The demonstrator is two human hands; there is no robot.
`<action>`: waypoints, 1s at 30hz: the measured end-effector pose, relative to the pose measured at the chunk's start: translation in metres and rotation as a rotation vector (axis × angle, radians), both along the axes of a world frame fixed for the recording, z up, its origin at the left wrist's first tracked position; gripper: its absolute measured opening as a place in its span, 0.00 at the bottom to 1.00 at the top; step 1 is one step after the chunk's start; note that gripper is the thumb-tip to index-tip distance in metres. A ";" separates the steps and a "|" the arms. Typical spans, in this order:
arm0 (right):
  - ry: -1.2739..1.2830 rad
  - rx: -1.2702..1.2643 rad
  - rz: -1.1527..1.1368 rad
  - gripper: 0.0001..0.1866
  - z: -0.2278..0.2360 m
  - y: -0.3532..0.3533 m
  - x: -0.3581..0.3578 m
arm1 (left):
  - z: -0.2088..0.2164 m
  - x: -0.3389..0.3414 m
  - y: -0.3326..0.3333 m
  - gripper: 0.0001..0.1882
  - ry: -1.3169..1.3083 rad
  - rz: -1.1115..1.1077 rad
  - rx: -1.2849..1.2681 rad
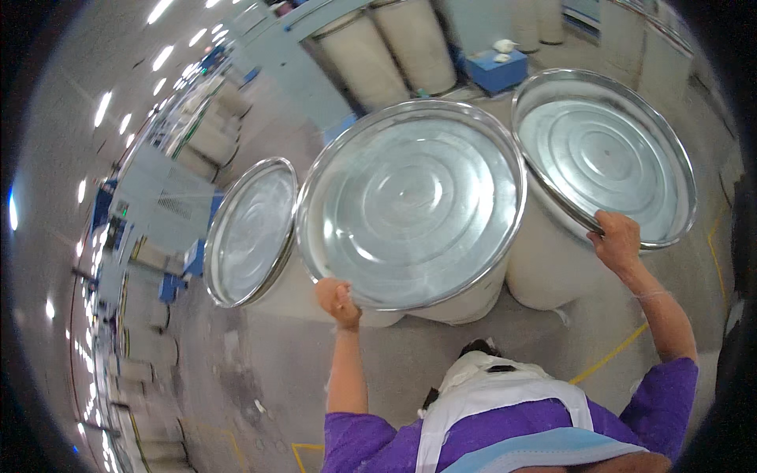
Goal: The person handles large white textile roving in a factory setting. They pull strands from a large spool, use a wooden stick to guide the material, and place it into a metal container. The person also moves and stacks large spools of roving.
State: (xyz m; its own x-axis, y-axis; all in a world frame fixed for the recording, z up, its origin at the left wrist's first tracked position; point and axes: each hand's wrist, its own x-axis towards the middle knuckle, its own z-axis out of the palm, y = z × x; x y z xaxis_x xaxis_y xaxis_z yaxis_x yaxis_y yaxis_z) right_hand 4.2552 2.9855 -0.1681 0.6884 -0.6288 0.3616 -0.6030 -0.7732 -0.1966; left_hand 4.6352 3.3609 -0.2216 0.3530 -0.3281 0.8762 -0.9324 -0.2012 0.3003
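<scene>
Purple sleeves point(662, 398) and a white apron point(485, 402) lie nearest. Left hand point(340, 303) is closed on the edge of the metal-rimmed middle can point(414, 201); right hand point(617, 239) is clamped on the edge of the similar right can point(607, 154). A third can point(254, 230) stands just left of the middle one. Farther off: blue box point(497, 72), cream cylinders point(412, 43).

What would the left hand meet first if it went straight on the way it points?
The left hand would most likely meet the middle can's metal rim at once, since it seems to grip it; depth is unclear.
</scene>
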 end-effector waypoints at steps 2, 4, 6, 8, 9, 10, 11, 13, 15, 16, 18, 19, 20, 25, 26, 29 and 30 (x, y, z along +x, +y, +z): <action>-0.033 -0.050 0.008 0.16 -0.004 -0.030 0.024 | -0.002 0.011 -0.024 0.12 -0.021 0.011 -0.016; -0.044 -0.056 0.002 0.17 -0.007 -0.058 0.045 | -0.004 0.026 -0.051 0.12 -0.071 0.016 -0.025; -0.026 -0.074 0.022 0.17 -0.005 -0.091 0.069 | -0.004 0.045 -0.082 0.12 -0.148 0.020 -0.029; 0.041 -0.080 -0.019 0.16 0.002 -0.126 0.100 | -0.003 0.072 -0.119 0.11 -0.123 0.054 -0.021; 0.030 -0.056 -0.007 0.15 0.008 -0.144 0.115 | -0.003 0.086 -0.137 0.11 -0.079 0.055 -0.020; 0.032 -0.086 0.009 0.14 0.013 -0.163 0.133 | -0.004 0.100 -0.153 0.11 -0.085 0.052 -0.027; 0.018 -0.140 0.035 0.14 0.019 -0.181 0.150 | -0.003 0.114 -0.169 0.12 -0.139 0.071 -0.015; 0.066 -0.115 0.017 0.14 0.030 -0.219 0.179 | -0.001 0.141 -0.205 0.12 -0.170 0.042 -0.008; 0.091 -0.107 0.029 0.16 0.038 -0.253 0.199 | -0.002 0.160 -0.238 0.13 -0.160 0.133 0.019; 0.114 -0.092 0.011 0.16 0.042 -0.268 0.208 | -0.004 0.168 -0.253 0.13 -0.133 0.153 0.035; 0.134 -0.100 -0.015 0.16 0.045 -0.291 0.221 | -0.007 0.189 -0.277 0.14 -0.163 0.134 0.028; 0.176 -0.097 -0.062 0.15 0.046 -0.300 0.225 | -0.009 0.201 -0.290 0.14 -0.169 0.170 0.052; 0.141 -0.101 -0.070 0.16 0.046 -0.307 0.228 | -0.012 0.213 -0.303 0.14 -0.165 0.195 0.081; 0.114 0.018 -0.202 0.18 0.037 -0.310 0.220 | -0.042 0.278 -0.362 0.12 -0.198 0.166 0.160; 0.094 0.009 -0.195 0.18 0.032 -0.301 0.213 | -0.048 0.294 -0.370 0.10 -0.240 0.181 0.205; -0.065 0.041 -0.153 0.19 0.014 -0.258 0.185 | -0.061 0.325 -0.401 0.10 -0.628 0.670 0.534; 0.011 0.015 -0.159 0.19 0.008 -0.239 0.194 | -0.063 0.344 -0.411 0.09 -0.534 0.642 0.495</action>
